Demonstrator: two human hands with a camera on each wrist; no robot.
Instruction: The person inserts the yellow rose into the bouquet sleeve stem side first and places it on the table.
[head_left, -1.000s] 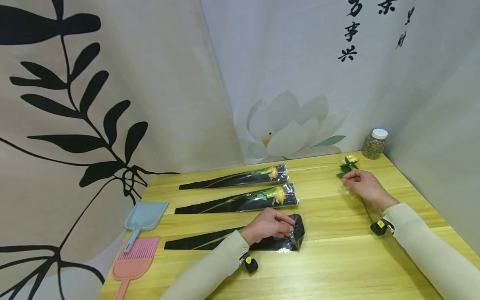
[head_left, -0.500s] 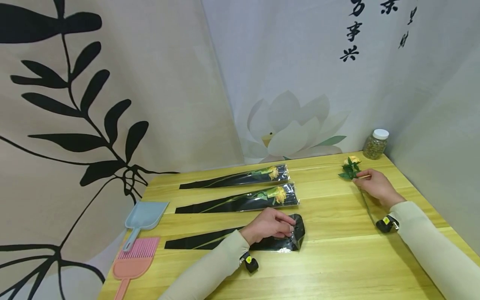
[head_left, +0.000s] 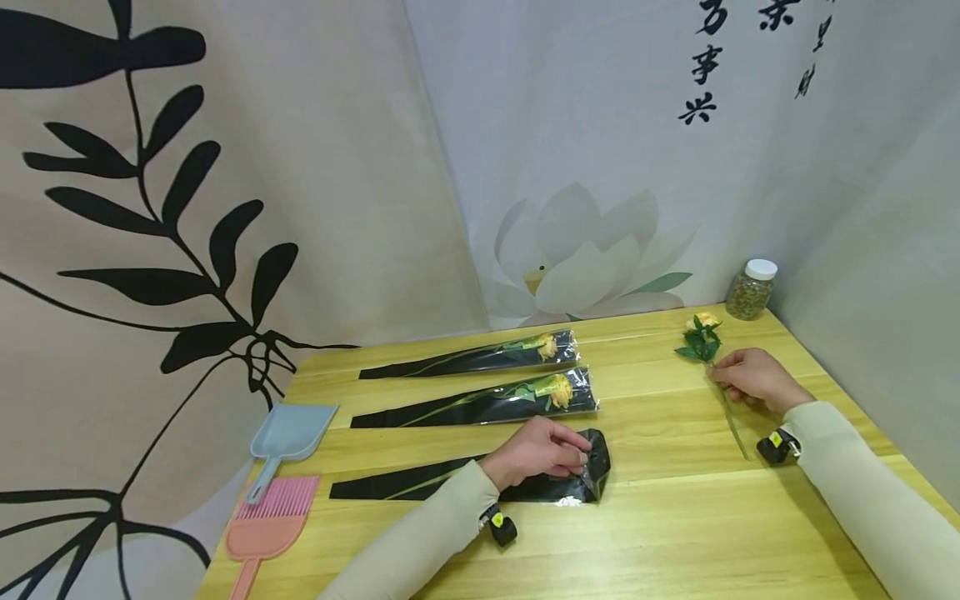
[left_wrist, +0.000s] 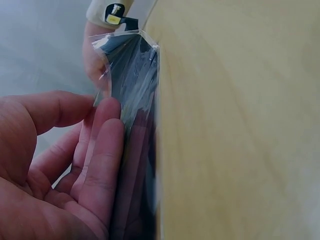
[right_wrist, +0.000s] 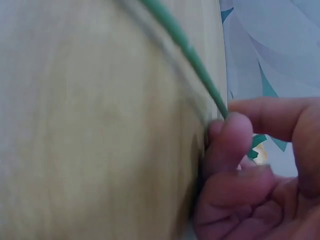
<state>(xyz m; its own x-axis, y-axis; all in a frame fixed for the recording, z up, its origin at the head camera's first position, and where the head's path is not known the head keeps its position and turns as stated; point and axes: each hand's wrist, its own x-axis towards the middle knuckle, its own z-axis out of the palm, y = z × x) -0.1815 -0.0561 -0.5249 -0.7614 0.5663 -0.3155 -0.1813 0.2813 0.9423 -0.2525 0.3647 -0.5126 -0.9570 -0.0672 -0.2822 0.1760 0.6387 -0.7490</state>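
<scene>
My left hand (head_left: pixel 536 457) pinches the upper film of a long black flower sleeve (head_left: pixel 596 467) near its wide right end. In the left wrist view, thumb and fingers meet at the edge of the clear film (left_wrist: pixel 132 70), holding the mouth apart. On the right, my right hand (head_left: pixel 757 382) pinches the stem of a yellow artificial rose (head_left: pixel 703 321) just below its green leaves. The green stem (right_wrist: pixel 187 50) runs out past the fingertips in the right wrist view, a little above the table. The rose's head points toward the back.
Two black sleeves, a far one (head_left: pixel 457 357) and a nearer one (head_left: pixel 465 409), lie behind, each with a yellow rose inside. A white-lidded jar (head_left: pixel 748 292) stands at the back right corner. A blue dustpan (head_left: pixel 294 432) and a pink brush (head_left: pixel 266 525) lie at the left edge.
My right hand has slid from just under the rose's head down its stem, shifting right and slightly nearer. More leaves and stem show now. The left hand has stayed in place.
</scene>
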